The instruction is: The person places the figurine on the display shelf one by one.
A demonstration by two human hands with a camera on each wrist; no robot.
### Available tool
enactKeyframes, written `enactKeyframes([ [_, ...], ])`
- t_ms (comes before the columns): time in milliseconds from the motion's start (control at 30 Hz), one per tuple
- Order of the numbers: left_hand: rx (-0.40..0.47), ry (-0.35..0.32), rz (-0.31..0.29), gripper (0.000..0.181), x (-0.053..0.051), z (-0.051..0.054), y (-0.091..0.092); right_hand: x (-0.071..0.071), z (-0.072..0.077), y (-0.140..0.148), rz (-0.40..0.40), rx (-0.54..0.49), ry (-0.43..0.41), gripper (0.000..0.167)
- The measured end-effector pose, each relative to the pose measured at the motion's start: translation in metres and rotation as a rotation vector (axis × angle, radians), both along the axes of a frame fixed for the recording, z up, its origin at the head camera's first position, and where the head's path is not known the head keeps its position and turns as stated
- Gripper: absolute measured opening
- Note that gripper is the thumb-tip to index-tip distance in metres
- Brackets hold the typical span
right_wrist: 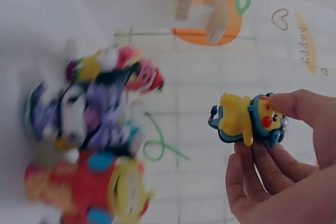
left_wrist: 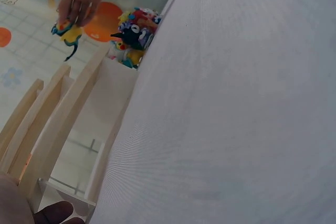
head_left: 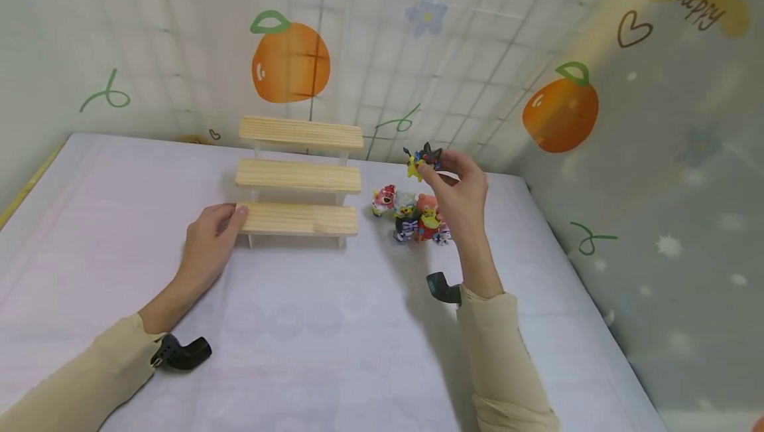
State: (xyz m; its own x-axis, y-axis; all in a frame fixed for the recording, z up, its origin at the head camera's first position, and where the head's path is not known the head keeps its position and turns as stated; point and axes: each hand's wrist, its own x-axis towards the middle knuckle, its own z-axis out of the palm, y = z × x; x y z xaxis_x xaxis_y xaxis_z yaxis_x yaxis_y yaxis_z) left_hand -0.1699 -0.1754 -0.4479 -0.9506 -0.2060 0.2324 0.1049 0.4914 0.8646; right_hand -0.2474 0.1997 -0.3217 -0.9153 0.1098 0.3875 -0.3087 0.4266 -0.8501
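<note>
My right hand [head_left: 462, 190] pinches a small yellow figurine [right_wrist: 239, 116] with red cheeks and a dark blue hood and cape. It holds this toy in the air above a cluster of figurines [head_left: 418, 216] on the table, right of a three-tier wooden display stand [head_left: 298, 219]. The left hand [head_left: 209, 236] grips the left end of the stand's lowest shelf, thumb on top. Some of its fingers [left_wrist: 55, 212] show by the shelf's end in the left wrist view. Among the clustered toys, a purple and black one [right_wrist: 89, 111] and a red and yellow one [right_wrist: 89, 187] appear blurred.
A pale cloth covers the table [head_left: 334, 352]. Behind it and on the right hangs a printed curtain [head_left: 370, 60] with oranges, in front of a wire grid. Black wrist devices [head_left: 185, 354] sit on both sleeves.
</note>
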Motion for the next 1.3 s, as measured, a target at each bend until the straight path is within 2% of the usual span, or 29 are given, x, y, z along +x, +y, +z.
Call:
enactKeyframes([
  [367, 0.010, 0.009, -0.001, 0.053, 0.001, -0.001, 0.003, -0.003, 0.014, -0.035, 0.055, -0.044, 0.060, 0.031],
  [600, 0.002, 0.002, -0.005, 0.053, 0.001, 0.002, 0.003, -0.005, 0.020, -0.054, 0.090, -0.092, 0.134, 0.027],
  [1000, 0.005, -0.001, 0.014, 0.051, 0.002, 0.004, 0.000, -0.006, 0.029, -0.098, 0.148, -0.132, 0.106, 0.026],
  [1300, 0.010, 0.000, 0.008, 0.050, 0.001, 0.002, -0.001, -0.009, 0.026, -0.122, 0.187, -0.104, 0.125, 0.029],
])
